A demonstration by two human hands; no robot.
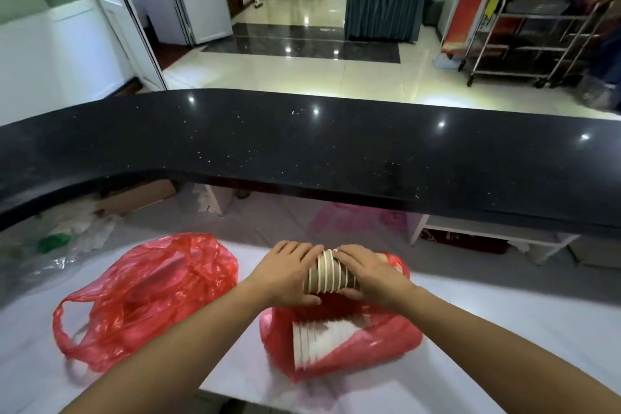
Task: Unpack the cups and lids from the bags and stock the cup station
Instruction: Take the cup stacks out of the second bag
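Low in the frame, two bare forearms are reaching up from the bottom edge over a white work surface (504,329). Just below centre a red plastic bag (386,343) is lying open on that surface, and a white nested stack (316,343) is showing sideways through its mouth; whether these are cups or lids cannot be told. Directly above the bag's mouth, the left hand (289,274) and the right hand (373,276) are both curling their fingers round a stack of brown paper cups (331,274), gripping it from either end. The stack is lying on its side between the hands, its white rims showing as stripes, with the far edge of the bag peeking out behind the right hand.

To the lower left, a second red bag (148,296) is slumping on the white surface, apart from the first, its handles trailing toward the left edge. At the far left, crumpled clear plastic (77,245) is sitting beside something green (53,242).

Across the middle, a black speckled counter (302,144) is curving from edge to edge, overhanging a cardboard box (141,198) and a pink bag (356,217).

Beyond it, in the upper frame, a glossy tiled floor (302,74) is reflecting lights, a metal cart (537,40) is standing at the upper right, and a grey-skirted table (383,10) is standing at top centre.
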